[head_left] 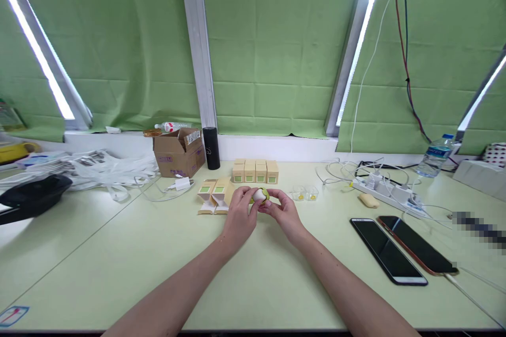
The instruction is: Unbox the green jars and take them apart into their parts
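White-and-green piece point(260, 195) held between left hand point(239, 216) and right hand point(287, 217), fingers of both pinching it, over the surface point(261, 289). Piece rounded; long axis and pointing cannot be told. Clear cups point(312, 193) at right show yellow inside; open boxes point(222, 189) stand left.

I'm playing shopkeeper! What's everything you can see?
Round item: one, white and green, centre
Closed boxes: four, tan, back middle
Open boxes: two, tan, centre left
Containers: two, clear, centre right
Carton: one, brown, back left
Cylinder: one, black, beside carton
Lying bottle: one, clear, back left
Upright bottle: one, clear, right
Phones: two, black, right
Power strip: one, white, right
Cables: several, mostly white, right
Oval thing: one, beige, right
Unclear thing: one, black, left
Strap pile: one, white, left
Curtains: several, green, behind
Table: one, pale green, below
Left hand: one, fingers on round item
Right hand: one, fingers on round item
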### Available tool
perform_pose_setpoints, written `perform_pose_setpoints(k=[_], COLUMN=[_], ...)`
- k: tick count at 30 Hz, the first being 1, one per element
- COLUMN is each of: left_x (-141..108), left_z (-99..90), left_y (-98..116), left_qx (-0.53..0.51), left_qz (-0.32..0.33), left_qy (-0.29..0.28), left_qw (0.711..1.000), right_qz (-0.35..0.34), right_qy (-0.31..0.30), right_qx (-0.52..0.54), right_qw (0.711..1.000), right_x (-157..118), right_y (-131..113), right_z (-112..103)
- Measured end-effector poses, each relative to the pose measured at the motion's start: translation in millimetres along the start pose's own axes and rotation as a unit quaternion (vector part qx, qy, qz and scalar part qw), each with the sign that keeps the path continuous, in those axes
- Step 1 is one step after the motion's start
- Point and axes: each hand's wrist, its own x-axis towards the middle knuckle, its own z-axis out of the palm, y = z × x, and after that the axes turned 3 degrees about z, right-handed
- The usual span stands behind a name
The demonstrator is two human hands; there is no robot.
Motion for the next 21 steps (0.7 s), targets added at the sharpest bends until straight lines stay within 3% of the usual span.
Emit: perform_pose_setpoints(k=[14,21], left_x=[1.3,0.3], left_z=[-1.7,-4.6], left_y=[-2.0,1.2], left_qx=[0.036,0.078], left_qz=[0.074,0.107], left_qy=[-0.027,-0.069], left_qw=[0.996,0.989], right_qz=[0.046,-0.01], right_qy=[0.022,0.016], right_qx=[0.01,-0.04], right_qw=[0.999,0.999], right_x=[1.7,1.0], right_y=[6.1,8.8], right_z=[-2.5,-1.2])
